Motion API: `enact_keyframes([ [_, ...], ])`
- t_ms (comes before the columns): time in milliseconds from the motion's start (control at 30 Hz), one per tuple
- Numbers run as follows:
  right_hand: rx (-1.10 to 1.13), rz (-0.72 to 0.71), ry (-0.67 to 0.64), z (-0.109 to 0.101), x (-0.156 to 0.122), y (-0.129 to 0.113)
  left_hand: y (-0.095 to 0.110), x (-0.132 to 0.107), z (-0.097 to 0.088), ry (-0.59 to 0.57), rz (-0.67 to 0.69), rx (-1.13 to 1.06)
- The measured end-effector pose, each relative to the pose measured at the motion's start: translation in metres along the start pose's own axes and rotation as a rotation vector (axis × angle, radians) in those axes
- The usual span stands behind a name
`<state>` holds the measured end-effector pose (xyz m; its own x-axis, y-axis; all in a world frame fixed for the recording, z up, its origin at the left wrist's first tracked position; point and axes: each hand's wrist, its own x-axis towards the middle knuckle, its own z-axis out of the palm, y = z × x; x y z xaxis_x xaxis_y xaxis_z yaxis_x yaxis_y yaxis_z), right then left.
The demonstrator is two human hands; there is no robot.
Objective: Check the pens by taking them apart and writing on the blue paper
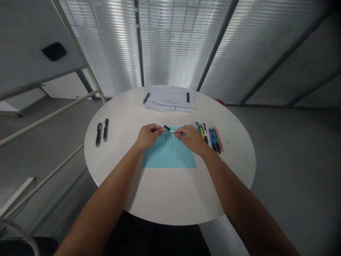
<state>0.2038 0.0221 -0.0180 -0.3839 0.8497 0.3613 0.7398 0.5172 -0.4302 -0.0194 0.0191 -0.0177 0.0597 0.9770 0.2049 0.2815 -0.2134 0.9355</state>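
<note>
Left hand: our fingers pinch a thin dark piece.
Right hand: pinches its other end, likely steadying.
Blue sheet: beneath, perhaps our mat.

The round white surface looks smooth; the light-blue rectangular sheet is matt paper, as are the stacked white printed sheets; the slim black pens look like smooth plastic.
</note>
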Motion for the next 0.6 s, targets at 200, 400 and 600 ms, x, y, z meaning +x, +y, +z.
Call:
enact_keyframes([
  [200,-0.091,0.057,0.033,0.001,0.0,0.006,-0.003,0.004,-0.004,0.128,-0.028,-0.002],
  [400,-0.128,0.165,0.028,0.001,0.001,0.01,-0.01,0.007,-0.008,0.192,0.094,0.215],
  [600,-0.149,0.19,-0.031,0.003,0.002,0.009,-0.009,0.003,-0.006,0.005,0.214,0.514],
])
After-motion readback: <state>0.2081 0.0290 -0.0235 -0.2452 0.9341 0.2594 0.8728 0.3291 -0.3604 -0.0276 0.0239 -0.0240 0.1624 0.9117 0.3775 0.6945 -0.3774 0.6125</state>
